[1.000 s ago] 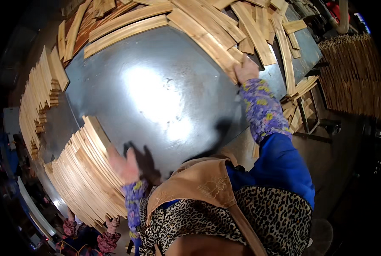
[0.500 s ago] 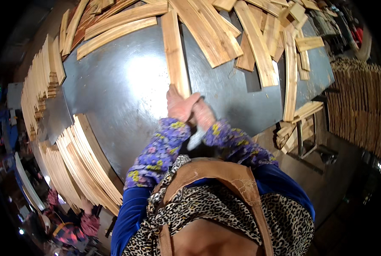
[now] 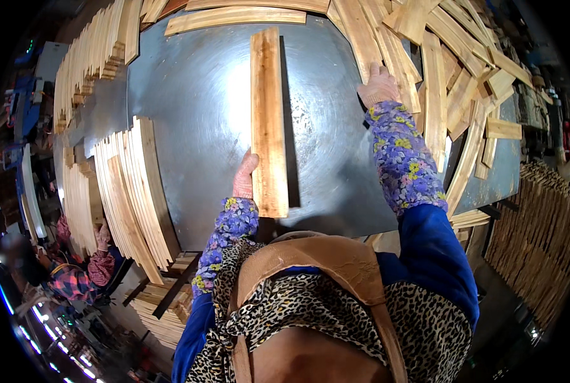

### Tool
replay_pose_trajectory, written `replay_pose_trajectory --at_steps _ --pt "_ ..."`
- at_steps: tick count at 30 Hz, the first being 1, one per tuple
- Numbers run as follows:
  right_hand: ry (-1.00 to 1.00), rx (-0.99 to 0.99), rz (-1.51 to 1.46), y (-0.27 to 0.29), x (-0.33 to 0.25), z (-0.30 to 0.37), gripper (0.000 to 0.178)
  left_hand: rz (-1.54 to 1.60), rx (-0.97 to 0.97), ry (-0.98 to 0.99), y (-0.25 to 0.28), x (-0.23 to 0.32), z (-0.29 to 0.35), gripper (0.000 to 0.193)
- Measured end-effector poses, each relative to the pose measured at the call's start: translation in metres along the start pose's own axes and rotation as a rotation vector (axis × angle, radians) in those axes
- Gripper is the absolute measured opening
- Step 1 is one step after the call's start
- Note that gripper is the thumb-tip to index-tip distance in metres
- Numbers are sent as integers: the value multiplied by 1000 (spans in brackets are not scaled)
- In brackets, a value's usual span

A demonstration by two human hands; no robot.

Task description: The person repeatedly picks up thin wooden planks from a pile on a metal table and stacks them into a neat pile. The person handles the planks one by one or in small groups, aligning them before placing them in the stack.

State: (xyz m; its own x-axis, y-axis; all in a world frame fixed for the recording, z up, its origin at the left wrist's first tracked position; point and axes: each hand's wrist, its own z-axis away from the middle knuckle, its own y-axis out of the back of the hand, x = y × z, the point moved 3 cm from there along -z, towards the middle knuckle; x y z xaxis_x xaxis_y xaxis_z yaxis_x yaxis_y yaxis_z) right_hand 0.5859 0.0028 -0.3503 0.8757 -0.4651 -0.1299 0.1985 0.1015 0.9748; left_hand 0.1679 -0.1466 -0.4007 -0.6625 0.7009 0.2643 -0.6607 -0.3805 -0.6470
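Note:
A long, flat wooden board (image 3: 270,121) runs lengthwise in front of me, its near end close to my body. My left hand (image 3: 244,175) is closed on the board's left edge near that end, with the fingers hidden beneath it. A dark shadow along the right side suggests the board is tilted or raised off the metal tabletop (image 3: 202,96). Out to the right, my right hand (image 3: 379,86) lies over the near ends of loose boards (image 3: 359,38), fingers stretched out and slightly apart. Patterned sleeves cover both forearms.
Jumbled boards (image 3: 460,96) cover the table's right side. Neat board stacks stand at the left, one near (image 3: 135,191) and one farther (image 3: 99,51). Another person (image 3: 83,274) is at the lower left, a hand on a stack. A tall bundle of slats (image 3: 534,236) stands right.
Both hands were together at the board's near end. My right hand has moved right onto the loose boards. The held board has come nearer to me, with my left hand at its edge.

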Motion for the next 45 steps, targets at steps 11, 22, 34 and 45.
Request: replay_pose_trajectory --at_steps 11,22,34,45 --pt "271 -409 -1034 -56 -40 188 52 157 -104 89 -30 -37 -37 92" --pt "606 176 162 13 -222 -184 103 269 -229 55 1 0 -19 107" --pt "497 -530 -96 4 -316 -45 103 519 -406 -94 -19 77 -63 77" --pt "338 -783 -1183 -84 -217 161 69 215 -21 -206 16 81 68 74"
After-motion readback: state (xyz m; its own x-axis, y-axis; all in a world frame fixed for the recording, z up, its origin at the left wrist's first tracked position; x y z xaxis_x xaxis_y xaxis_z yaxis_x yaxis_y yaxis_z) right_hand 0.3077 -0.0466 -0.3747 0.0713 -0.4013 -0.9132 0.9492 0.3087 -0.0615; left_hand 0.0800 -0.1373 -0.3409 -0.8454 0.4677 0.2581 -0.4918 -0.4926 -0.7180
